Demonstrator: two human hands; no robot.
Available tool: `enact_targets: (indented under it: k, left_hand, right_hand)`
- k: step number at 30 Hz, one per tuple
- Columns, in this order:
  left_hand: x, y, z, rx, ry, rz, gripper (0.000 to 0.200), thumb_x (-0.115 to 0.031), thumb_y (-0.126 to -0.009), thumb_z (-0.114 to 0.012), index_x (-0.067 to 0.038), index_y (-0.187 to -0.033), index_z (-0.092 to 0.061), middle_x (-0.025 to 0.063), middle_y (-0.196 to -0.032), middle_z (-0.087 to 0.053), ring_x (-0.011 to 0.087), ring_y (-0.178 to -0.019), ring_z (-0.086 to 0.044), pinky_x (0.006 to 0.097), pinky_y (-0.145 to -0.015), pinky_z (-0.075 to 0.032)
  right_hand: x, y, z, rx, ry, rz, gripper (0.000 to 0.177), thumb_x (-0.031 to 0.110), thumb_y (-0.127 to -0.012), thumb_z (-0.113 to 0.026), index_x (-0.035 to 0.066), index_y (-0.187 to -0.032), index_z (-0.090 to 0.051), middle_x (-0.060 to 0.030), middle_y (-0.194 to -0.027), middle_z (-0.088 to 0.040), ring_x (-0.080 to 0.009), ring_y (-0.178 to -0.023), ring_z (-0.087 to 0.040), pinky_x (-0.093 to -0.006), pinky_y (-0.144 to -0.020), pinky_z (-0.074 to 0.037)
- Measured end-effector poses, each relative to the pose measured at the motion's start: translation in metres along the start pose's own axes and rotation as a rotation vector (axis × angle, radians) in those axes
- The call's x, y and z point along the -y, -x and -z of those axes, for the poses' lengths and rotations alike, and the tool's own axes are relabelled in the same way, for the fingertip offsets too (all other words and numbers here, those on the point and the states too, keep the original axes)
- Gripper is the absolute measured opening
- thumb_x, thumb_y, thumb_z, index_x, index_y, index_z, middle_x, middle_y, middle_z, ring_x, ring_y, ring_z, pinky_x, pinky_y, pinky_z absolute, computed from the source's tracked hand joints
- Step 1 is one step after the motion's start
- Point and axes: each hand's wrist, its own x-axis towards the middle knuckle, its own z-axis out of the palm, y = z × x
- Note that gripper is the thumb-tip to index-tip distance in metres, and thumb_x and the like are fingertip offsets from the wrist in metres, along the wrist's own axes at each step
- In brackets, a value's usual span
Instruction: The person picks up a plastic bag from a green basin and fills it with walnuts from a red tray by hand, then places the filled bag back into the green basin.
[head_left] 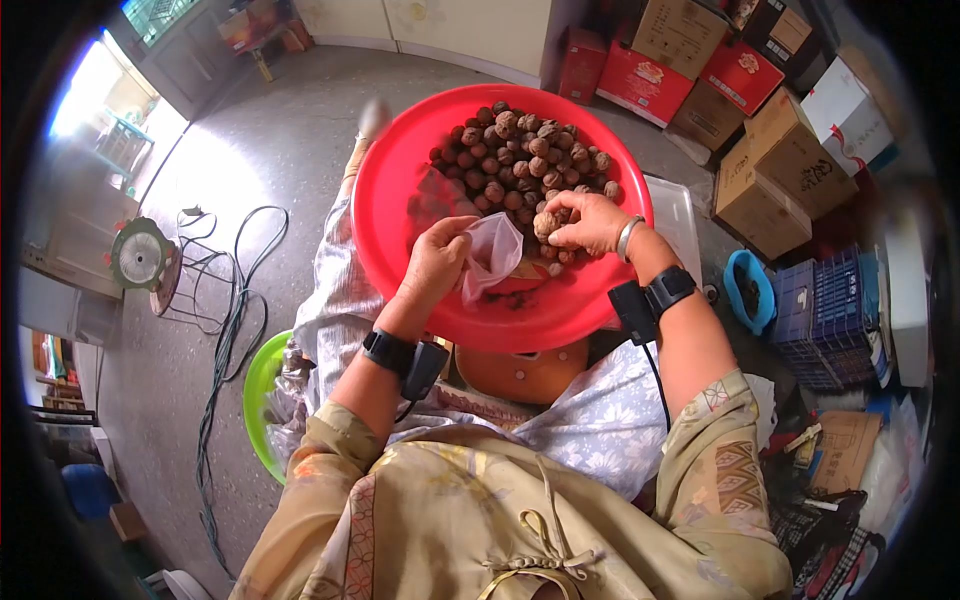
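Observation:
A wide red basin [385, 200] rests in front of me, with a heap of brown walnuts [515, 165] toward its far side. My left hand [436, 258] pinches the edge of a thin translucent plastic bag [495, 252], whose mouth gapes toward the basin's middle. My right hand [594, 222] has its fingers curled round a lighter tan walnut [546, 224], just right of the bag. Dark crumbs and a few loose walnuts lie below the hands on the basin floor. Part of the heap is hidden behind the right hand.
A lime green basin [258, 400] with plastic bags stands at my left. Dark cables [235, 310] and a small fan [140, 252] are on the floor beyond. Cardboard boxes [765, 185], a blue bag [748, 290] and a dark blue crate [822, 310] stand on the right.

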Motion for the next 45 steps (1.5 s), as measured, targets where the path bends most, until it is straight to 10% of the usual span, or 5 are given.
enact_targets:
  k: [45]
  left_hand:
    - [0.005, -0.005, -0.001, 0.018, 0.016, -0.016, 0.033, -0.011, -0.095, -0.049, 0.001, -0.124, -0.060, 0.0012, -0.066, -0.059, 0.0079, -0.045, -0.050, 0.0222, -0.041, -0.039]
  right_hand:
    - [0.067, 0.007, -0.026, 0.015, -0.376, 0.059, 0.031, 0.033, -0.091, -0.070, 0.006, -0.105, -0.064, -0.0024, -0.072, -0.062, -0.0077, -0.050, -0.054, -0.0246, -0.039, -0.043]
